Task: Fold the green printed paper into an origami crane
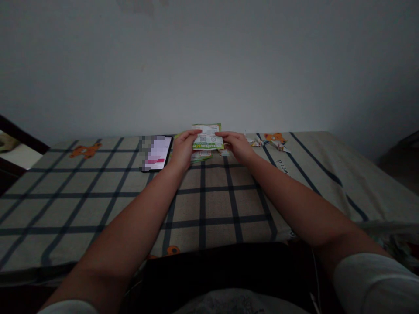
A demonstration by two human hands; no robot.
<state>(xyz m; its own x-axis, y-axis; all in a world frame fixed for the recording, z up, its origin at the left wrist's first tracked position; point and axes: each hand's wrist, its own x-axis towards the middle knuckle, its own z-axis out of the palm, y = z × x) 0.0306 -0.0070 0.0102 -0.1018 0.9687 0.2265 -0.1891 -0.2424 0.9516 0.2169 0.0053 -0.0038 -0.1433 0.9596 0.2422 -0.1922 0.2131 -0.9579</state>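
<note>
packet [209, 142] held in the grip of left hand [182, 148] and right hand [241, 146] partly hides green-edged packaging [200, 158] below

Short-slv top [369, 283] is whitish-grey w/ dk marks [238, 307] low on front, forearms [291, 203] bare.

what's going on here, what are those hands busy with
A person is holding up a flat, green-and-white printed packet by its two sides, left hand on one edge and right hand on the other. Similar printed pieces lie beneath it on the checked cloth. A lit phone lies beside the left hand.
</note>
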